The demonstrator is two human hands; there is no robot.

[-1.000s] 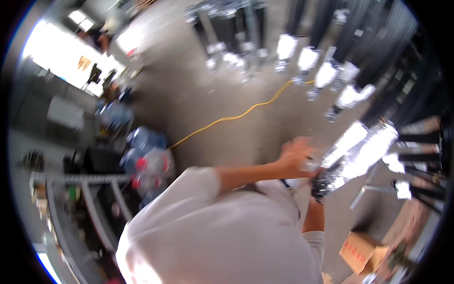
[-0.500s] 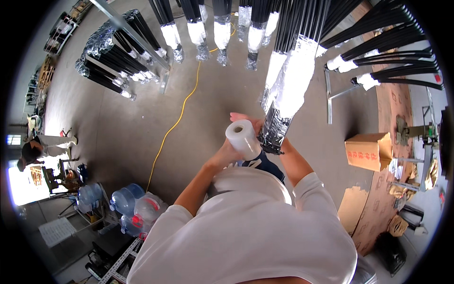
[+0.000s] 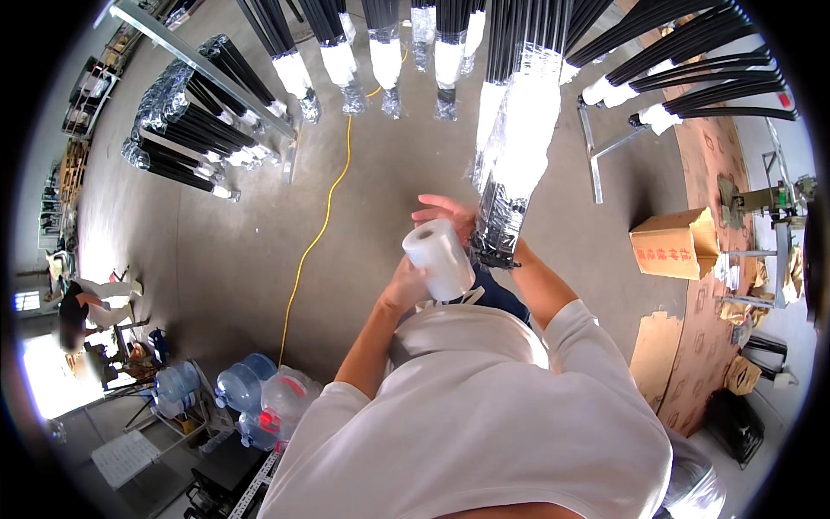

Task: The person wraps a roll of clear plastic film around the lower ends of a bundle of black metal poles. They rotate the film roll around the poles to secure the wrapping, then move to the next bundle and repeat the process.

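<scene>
My left hand (image 3: pixel 405 285) is closed around a roll of clear stretch film (image 3: pixel 439 261), its hollow core facing up. Just beyond the roll, my right hand (image 3: pixel 451 213) reaches past the far side of a hanging bundle of black rods (image 3: pixel 529 26), fingers stretched out and apart. The bundle's lower part has a bright white wrap (image 3: pixel 521 130), and its bottom end (image 3: pixel 500 227) is covered in shiny film. This end hides part of my right hand and wrist. Whether the right palm touches the bundle, I cannot tell.
Several similar bundles (image 3: pixel 339 60) hang ahead, others on a metal rack (image 3: pixel 207 69) at left. A yellow cable (image 3: pixel 322 232) crosses the floor. A cardboard box (image 3: pixel 670 245) stands right; water jugs (image 3: pixel 246 381) sit lower left. Another person (image 3: pixel 86 303) is at far left.
The roll has tilted a little in my left hand. My right fingers have spread further apart. The whole view has shifted slightly, with the hanging bundles now further left and higher.
</scene>
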